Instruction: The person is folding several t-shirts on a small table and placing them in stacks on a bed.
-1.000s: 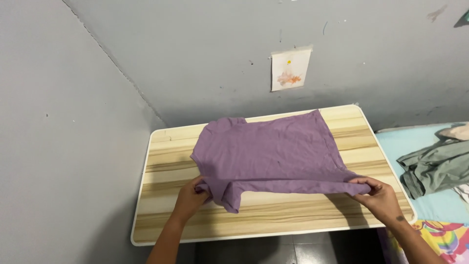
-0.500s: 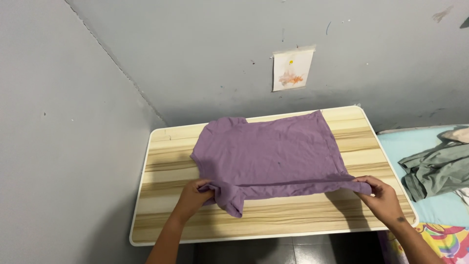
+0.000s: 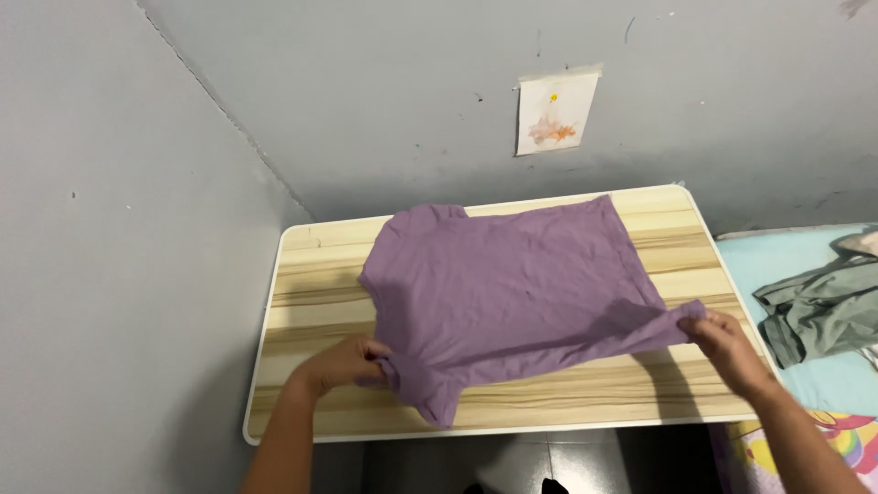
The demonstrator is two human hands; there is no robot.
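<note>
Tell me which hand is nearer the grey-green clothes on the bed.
Right. The right hand grips the purple shirt beside the grey-green clothes; the left hand holds its far end.

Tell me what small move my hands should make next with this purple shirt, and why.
Probably carry the lifted near edge away from you and lay it over the shirt. The left hand pinches the sleeve end, the right hand the hem corner, and the rest lies flat on the table.

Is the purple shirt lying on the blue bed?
No, the purple shirt lies on the wooden table, held by the left hand and right hand.
</note>
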